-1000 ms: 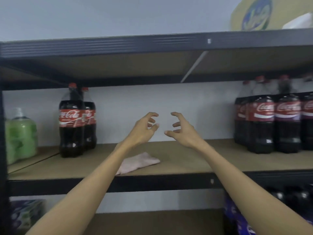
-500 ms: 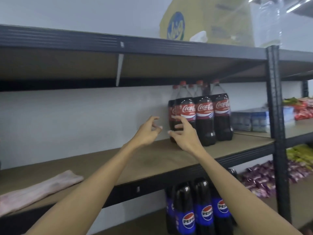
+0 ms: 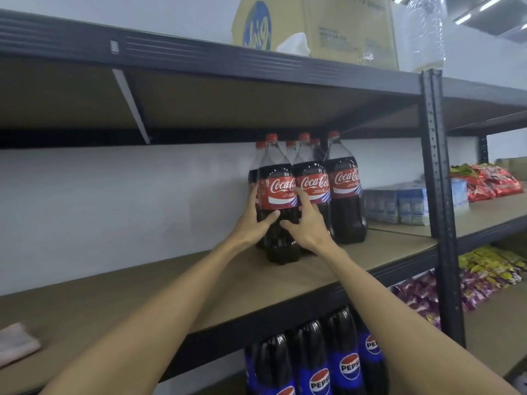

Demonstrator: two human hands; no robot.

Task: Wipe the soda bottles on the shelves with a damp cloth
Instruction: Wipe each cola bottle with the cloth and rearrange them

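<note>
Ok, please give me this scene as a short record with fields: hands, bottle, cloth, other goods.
left hand: holds the front Coca-Cola bottle at its left side
right hand: holds the same bottle at its right side
bottle state: upright on the middle shelf, red cap on
cloth: lies far left on that shelf, in neither hand
below: Pepsi bottles
above: cardboard box

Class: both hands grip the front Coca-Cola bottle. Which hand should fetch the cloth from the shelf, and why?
Probably the left hand. The cloth lies at the far left of the shelf, beyond the left arm, so it could reach without crossing, while the right hand holds the front bottle steady.
</note>
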